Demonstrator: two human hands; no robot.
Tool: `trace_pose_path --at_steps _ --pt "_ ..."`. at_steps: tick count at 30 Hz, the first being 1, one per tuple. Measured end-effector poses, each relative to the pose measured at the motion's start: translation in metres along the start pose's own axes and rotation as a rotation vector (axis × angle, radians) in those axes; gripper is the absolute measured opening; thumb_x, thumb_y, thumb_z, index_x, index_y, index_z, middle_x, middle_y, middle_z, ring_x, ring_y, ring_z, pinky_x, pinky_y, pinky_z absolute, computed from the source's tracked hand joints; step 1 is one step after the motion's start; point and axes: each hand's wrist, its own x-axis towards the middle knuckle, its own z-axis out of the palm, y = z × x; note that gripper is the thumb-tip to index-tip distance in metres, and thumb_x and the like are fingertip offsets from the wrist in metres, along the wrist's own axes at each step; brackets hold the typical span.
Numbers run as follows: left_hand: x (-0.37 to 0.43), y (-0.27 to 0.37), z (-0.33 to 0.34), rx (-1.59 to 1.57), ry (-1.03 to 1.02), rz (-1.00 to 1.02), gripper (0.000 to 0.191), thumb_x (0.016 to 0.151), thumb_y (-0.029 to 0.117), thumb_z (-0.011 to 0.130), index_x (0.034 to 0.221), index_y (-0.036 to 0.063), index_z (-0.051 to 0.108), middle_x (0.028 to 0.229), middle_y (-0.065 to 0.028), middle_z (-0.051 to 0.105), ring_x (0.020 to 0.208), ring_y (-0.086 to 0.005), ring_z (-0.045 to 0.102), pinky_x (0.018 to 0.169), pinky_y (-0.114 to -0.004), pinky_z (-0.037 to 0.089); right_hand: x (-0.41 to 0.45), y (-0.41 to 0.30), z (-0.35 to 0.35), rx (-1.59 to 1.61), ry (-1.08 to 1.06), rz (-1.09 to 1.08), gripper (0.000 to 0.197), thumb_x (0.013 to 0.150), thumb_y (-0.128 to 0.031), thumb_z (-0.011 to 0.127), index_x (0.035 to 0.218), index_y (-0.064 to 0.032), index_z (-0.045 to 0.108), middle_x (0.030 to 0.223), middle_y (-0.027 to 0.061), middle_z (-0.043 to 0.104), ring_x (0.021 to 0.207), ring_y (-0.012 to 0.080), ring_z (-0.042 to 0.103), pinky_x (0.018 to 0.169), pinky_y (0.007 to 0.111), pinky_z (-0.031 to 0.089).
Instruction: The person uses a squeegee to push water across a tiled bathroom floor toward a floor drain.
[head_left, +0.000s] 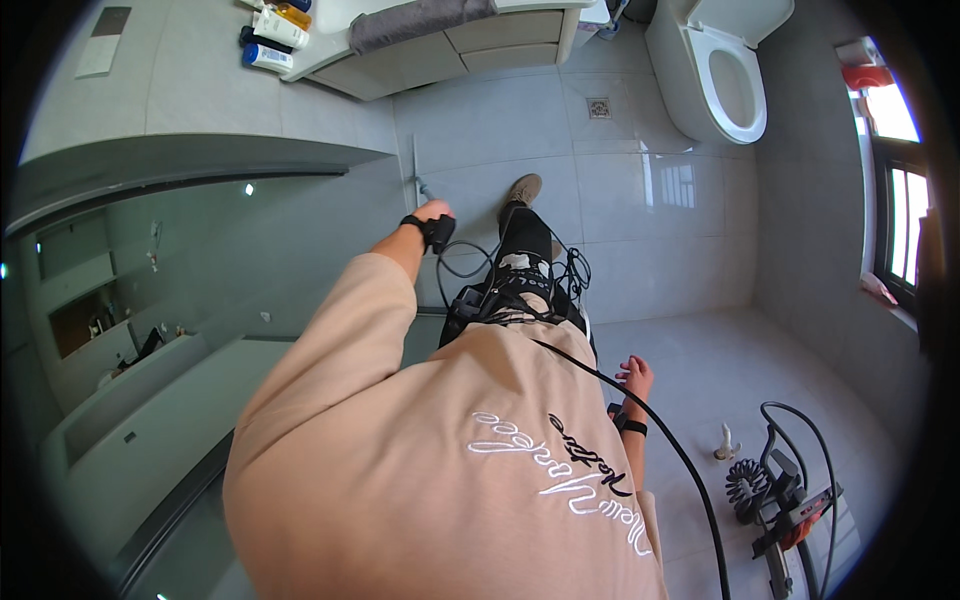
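My left hand, with a black strap and device at the wrist, is closed around the grey-blue handle of a thin-bladed tool, apparently a squeegee. Its long narrow blade stands beside the end of the tiled wall at the left; whether it touches is unclear. My right hand hangs low by my side, fingers loosely curled and apart, with nothing seen in it. A black strap circles that wrist too. Black cables loop between my left wrist and my waist.
Ahead stands a vanity cabinet with a grey towel and bottles. A toilet with raised lid is ahead right, near a floor drain. Greenish glass spans the left. Shower fittings and hoses are at lower right.
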Motion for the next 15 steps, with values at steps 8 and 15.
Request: trace_pose_path --at_steps 8,15 --pt "0.057 0.057 0.105 -0.137 -0.068 0.048 0.018 0.075 0.004 0.037 0.067 -0.0006 0.052 0.060 -0.0133 0.053 0.054 -0.0247 0.053 0.050 -0.037 0.042 -0.014 -0.005 0.001 0.012 -0.009 -0.015 0.027 0.087 -0.021 0.049 0.106 -0.0031 0.054 0.075 0.0048 0.060 0.051 0.0123 0.055 0.042 0.023 0.038" --pt "0.032 0.110 0.159 -0.359 -0.141 0.004 0.017 0.086 0.013 0.044 0.073 0.0020 0.042 0.055 -0.0055 0.045 0.041 -0.0174 0.042 0.039 -0.033 0.037 0.018 -0.004 -0.005 -0.118 -0.113 -0.020 0.029 0.087 -0.023 0.048 0.108 -0.0026 0.053 0.078 0.0060 0.059 0.053 0.0137 0.056 0.043 0.026 0.042"
